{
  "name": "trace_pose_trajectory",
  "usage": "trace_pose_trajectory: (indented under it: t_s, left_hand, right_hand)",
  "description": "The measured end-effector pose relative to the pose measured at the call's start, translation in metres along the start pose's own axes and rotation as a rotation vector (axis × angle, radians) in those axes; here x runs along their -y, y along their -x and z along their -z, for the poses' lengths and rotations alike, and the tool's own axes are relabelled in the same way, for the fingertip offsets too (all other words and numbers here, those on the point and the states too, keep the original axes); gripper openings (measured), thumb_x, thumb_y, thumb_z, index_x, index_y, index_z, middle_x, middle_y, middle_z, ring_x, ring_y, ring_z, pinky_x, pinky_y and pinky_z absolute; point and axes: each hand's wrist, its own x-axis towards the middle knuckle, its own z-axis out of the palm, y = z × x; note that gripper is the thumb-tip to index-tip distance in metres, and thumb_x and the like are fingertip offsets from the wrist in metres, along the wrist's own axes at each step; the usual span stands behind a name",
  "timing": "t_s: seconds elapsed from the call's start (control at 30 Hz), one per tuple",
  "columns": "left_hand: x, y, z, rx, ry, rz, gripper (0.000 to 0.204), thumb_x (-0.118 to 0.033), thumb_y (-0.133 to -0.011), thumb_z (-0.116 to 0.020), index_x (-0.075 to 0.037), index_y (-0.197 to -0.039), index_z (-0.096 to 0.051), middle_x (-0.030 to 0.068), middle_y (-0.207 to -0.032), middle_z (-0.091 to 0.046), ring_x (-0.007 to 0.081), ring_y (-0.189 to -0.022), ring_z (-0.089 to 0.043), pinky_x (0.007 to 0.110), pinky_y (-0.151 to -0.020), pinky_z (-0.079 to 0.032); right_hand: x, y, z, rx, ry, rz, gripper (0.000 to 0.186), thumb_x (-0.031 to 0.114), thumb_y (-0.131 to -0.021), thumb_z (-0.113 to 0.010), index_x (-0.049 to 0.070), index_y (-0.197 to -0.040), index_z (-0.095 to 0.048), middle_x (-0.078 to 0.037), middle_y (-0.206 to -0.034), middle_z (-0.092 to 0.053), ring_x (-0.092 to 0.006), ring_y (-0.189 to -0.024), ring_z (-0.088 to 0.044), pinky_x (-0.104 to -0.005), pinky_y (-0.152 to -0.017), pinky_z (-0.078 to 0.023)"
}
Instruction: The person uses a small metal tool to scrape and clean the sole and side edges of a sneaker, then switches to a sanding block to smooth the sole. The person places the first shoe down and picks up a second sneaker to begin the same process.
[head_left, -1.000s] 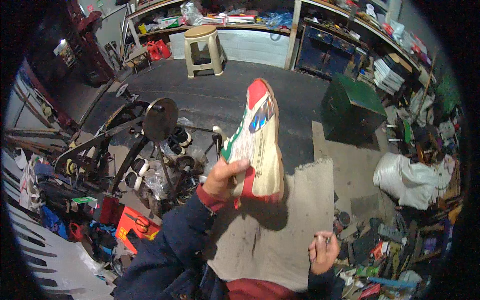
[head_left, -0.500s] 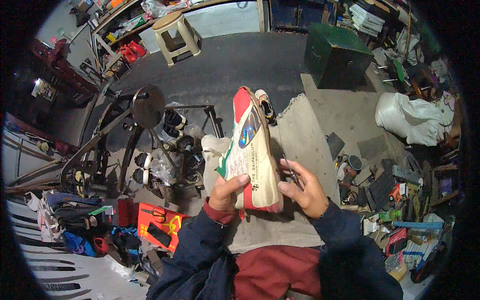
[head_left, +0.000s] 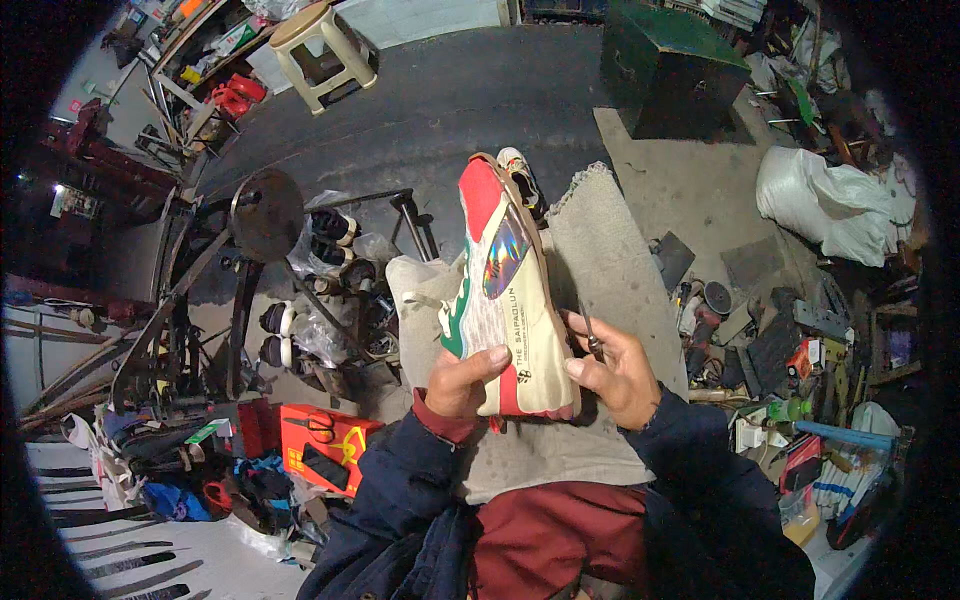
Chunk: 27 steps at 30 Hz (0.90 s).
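Observation:
A cream, white, red and green sneaker lies on its side over my lap, toe pointing away from me. My left hand grips it near the heel, thumb across the side panel and the other fingers hidden beneath. Between the fingers and thumb of my right hand is a thin, dark, awl-like tool; its lower part is hidden by the hand. The right thumb touches or nearly touches the sole edge by the heel. Under the sneaker, a grey cloth covers my lap. Beyond the toe sits another sneaker.
At left stands a black metal stand with a round plate, shoes and plastic bags beside it. Scissors and a phone rest on a red box. Tools and scraps crowd the right; a stool and green chest stand farther off.
The right thumb has come closer against the sneaker's sole edge, and the thin tool stands more upright in the fingers. My left hand keeps its hold. The whole view has shifted slightly.

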Motion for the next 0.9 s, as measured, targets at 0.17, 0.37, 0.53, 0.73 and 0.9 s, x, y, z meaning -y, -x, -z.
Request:
trace_pose_trajectory:
  t_s: [0.17,0.37,0.53,0.73,0.9]
  left_hand:
    - [0.003,-0.001,0.004,0.098,0.126,-0.005,0.064,-0.012,-0.089,-0.073,-0.001,-0.147,-0.048,0.0124,-0.136,-0.064,0.0249,-0.122,-0.064,0.04,-0.106,-0.049]
    - [0.004,-0.003,0.007,0.018,-0.119,0.031,0.07,-0.022,-0.085,-0.074,0.002,-0.146,-0.049,0.0138,-0.132,-0.066,0.0283,-0.12,-0.065,0.041,-0.108,-0.049]
    - [0.01,-0.009,0.01,0.09,0.133,-0.015,0.068,-0.02,-0.089,-0.073,0.002,-0.148,-0.045,0.0147,-0.137,-0.063,0.03,-0.125,-0.062,0.045,-0.11,-0.046]
    - [0.021,-0.016,0.028,0.162,0.255,0.003,0.07,-0.026,-0.095,-0.072,-0.001,-0.152,-0.041,0.0154,-0.146,-0.057,0.0324,-0.133,-0.057,0.048,-0.112,-0.045]
    - [0.029,-0.018,0.038,0.162,0.274,0.016,0.062,-0.024,-0.101,-0.065,-0.001,-0.152,-0.041,0.0154,-0.147,-0.056,0.0321,-0.133,-0.056,0.049,-0.112,-0.044]
  right_hand:
    - [0.006,0.004,-0.001,-0.073,0.183,-0.022,0.078,0.026,-0.088,-0.077,-0.012,-0.147,-0.043,-0.009,-0.108,-0.065,-0.006,-0.077,-0.052,-0.0214,-0.071,-0.046]
    - [0.005,0.01,-0.01,-0.15,0.304,0.106,0.081,0.02,-0.078,-0.088,-0.003,-0.147,-0.052,0.007,-0.069,-0.048,-0.0014,-0.059,-0.038,-0.0185,-0.054,-0.035]
    - [0.005,0.015,-0.004,-0.18,0.364,0.222,0.09,0.026,-0.07,-0.097,0.0,-0.145,-0.055,0.008,-0.063,-0.043,-0.0004,-0.057,-0.038,-0.0176,-0.053,-0.035]
    - [0.007,0.009,-0.005,-0.227,0.383,0.36,0.078,0.03,-0.069,-0.098,0.0,-0.132,-0.063,0.002,-0.094,-0.058,-0.0019,-0.063,-0.041,-0.0182,-0.052,-0.036]
    - [0.011,0.008,-0.004,-0.205,0.441,0.376,0.073,0.037,-0.066,-0.099,0.002,-0.118,-0.062,0.001,-0.094,-0.057,-0.0029,-0.062,-0.039,-0.0208,-0.053,-0.036]
